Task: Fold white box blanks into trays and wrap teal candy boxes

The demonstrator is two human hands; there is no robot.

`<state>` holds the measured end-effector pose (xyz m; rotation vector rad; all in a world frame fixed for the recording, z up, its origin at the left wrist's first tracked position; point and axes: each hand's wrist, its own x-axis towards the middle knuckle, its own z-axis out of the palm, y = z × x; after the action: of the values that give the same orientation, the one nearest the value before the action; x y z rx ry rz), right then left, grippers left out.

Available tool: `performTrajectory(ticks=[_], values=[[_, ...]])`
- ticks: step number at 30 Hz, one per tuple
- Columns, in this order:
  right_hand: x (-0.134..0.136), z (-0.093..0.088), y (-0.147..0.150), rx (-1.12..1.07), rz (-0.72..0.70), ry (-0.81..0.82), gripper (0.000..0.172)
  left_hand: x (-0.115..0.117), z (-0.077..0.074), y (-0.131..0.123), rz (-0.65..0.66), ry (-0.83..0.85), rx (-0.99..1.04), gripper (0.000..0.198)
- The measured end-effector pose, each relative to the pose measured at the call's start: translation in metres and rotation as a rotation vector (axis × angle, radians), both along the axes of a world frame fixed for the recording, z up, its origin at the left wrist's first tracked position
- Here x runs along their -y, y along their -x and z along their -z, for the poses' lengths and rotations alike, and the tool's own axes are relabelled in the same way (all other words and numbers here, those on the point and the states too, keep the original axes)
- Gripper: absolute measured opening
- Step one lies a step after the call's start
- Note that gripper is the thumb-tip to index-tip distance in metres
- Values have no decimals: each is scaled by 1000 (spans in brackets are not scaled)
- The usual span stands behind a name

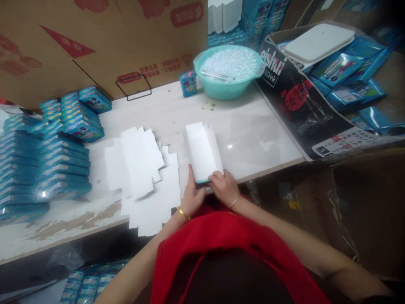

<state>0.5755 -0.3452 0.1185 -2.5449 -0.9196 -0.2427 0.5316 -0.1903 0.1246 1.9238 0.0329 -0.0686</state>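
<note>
A partly folded paper carton (202, 152) lies on the table in front of me, its long white inside facing up and its side panels raised. A blue-green strip shows along its near end. My left hand (193, 195) grips the near left corner, one finger along the side and the thumb by the near end. At the near right corner, my right hand (224, 188) has its fingers bent over the end edge, pinching it. To the left, flat white carton blanks (142, 164) lie in a loose, overlapping pile.
Stacked blue boxes (63, 164) stand at the left. Behind the carton are a single blue box (188, 83) and a turquoise basin (228, 89) of small white pieces with a clear scoop. A black carton (294, 97) of blue packets stands right. A large cardboard box (126, 38) backs the table.
</note>
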Motion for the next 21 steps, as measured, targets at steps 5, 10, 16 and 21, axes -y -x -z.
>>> performTrajectory(ticks=[5,10,16,21], values=[[-6,-3,-3,-18,27,33,11,-3,-29,-5,-42,-480,294,80],[-3,-2,-4,-23,16,12,18,3,-53,-20,373,-1008,284,21],[10,-13,14,-144,171,-528,56,-1,-47,-24,411,-1091,413,21],[0,-24,13,-653,284,-1018,51,7,-52,-16,293,-1091,588,19]])
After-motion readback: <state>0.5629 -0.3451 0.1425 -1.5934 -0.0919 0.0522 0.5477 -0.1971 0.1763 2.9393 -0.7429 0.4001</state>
